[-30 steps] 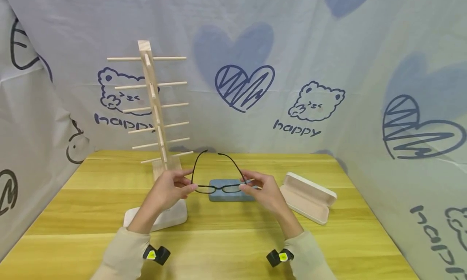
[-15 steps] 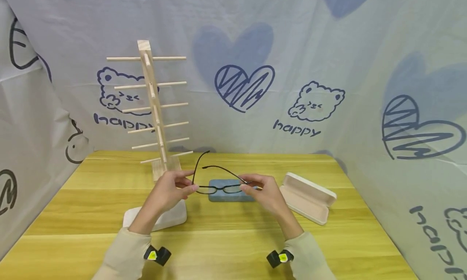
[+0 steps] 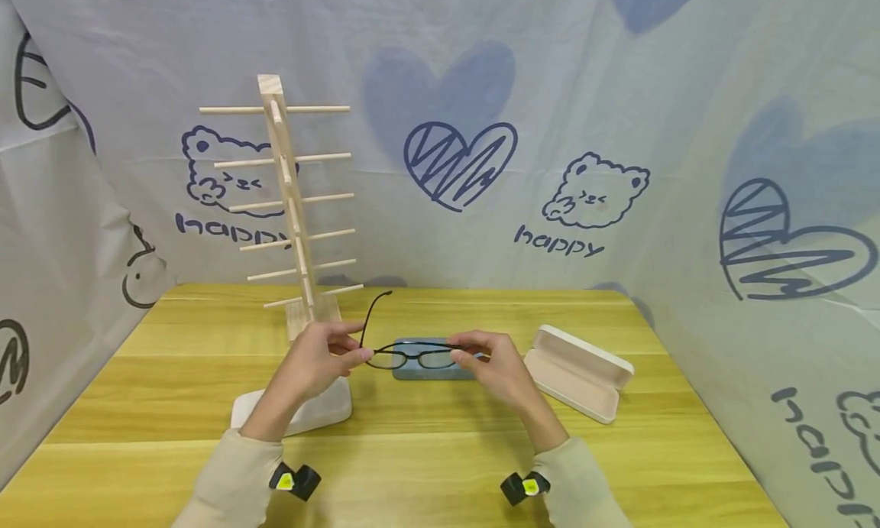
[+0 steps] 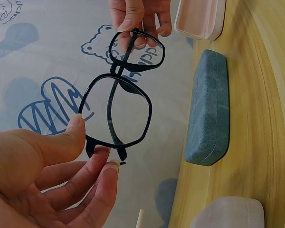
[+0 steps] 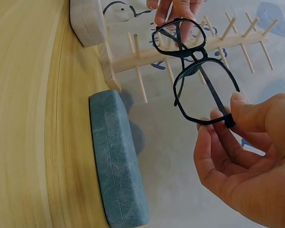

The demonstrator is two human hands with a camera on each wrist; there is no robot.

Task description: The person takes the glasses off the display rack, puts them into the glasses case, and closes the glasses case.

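Observation:
Black-framed glasses [image 3: 412,356] are held in the air between both hands, lenses facing me. My left hand [image 3: 321,360] pinches the frame's left end between thumb and fingers. At the other end, my right hand [image 3: 493,364] pinches the corner by the hinge. The right temple lies folded across behind the lenses, as the right wrist view shows of the glasses [image 5: 199,57]; the left temple still points away, sticking out. Behind and below the frame, a blue glasses case [image 3: 426,371] lies closed on the table, partly covered by the glasses and right fingers.
A wooden rack [image 3: 292,199] with several pegs stands at the back left. A white case [image 3: 323,409] sits below my left forearm, partly hidden. On the right lies an open white glasses case [image 3: 577,375] with a pinkish lining. Printed cloth [image 3: 454,268] hangs behind the wooden table [image 3: 426,467].
The right temple has swung inward from sticking out to lying folded across the lenses. The left temple stays unfolded, and both hands keep nearly the same place.

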